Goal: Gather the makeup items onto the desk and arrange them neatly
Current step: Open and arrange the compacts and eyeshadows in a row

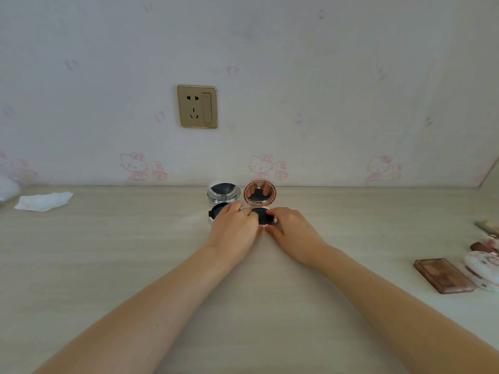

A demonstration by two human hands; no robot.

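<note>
Both hands, left hand (234, 222) and right hand (290, 228), pinch the rose-gold compact (260, 207) between their fingertips at the desk's (108, 265) back edge; best slide it squarely beside the silver compact (222, 202), lids level.

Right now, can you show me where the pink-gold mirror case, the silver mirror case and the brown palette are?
pink-gold mirror case (259, 195), head view, on the round mirror in its raised lid.
silver mirror case (223, 189), head view, on its raised lid.
brown palette (442, 275), head view, on its flat top.
</note>
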